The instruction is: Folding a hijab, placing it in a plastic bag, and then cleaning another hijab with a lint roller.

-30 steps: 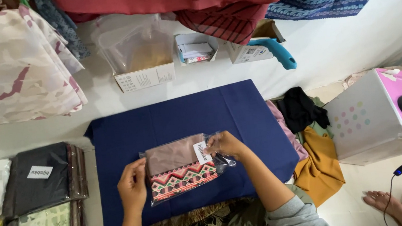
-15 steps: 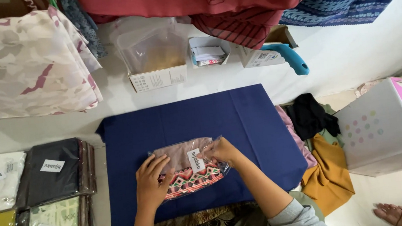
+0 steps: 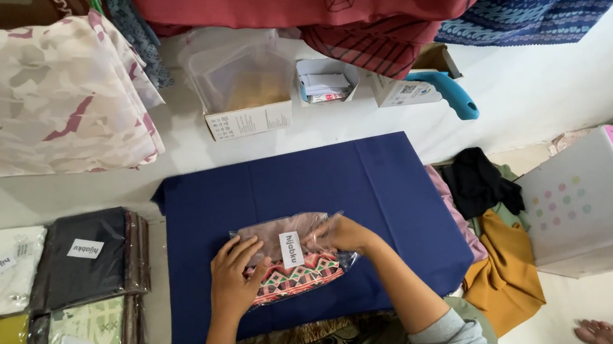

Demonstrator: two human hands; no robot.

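Two hands rest on a clear plastic packet (image 3: 294,260) of folded patterned cloth lying on a navy cloth (image 3: 304,225). Left hand (image 3: 233,278): fingers spread flat, pressing the packet's left half, grasping nothing. Right hand (image 3: 339,233): fingers curled, pinching the packet's upper right edge beside its white label (image 3: 291,249). Stacks of bagged garments (image 3: 46,298) lie to the left; loose black and mustard clothes (image 3: 492,236) lie to the right, near a pink-topped box (image 3: 605,197). Small cartons (image 3: 249,117) stand against the white wall beyond.
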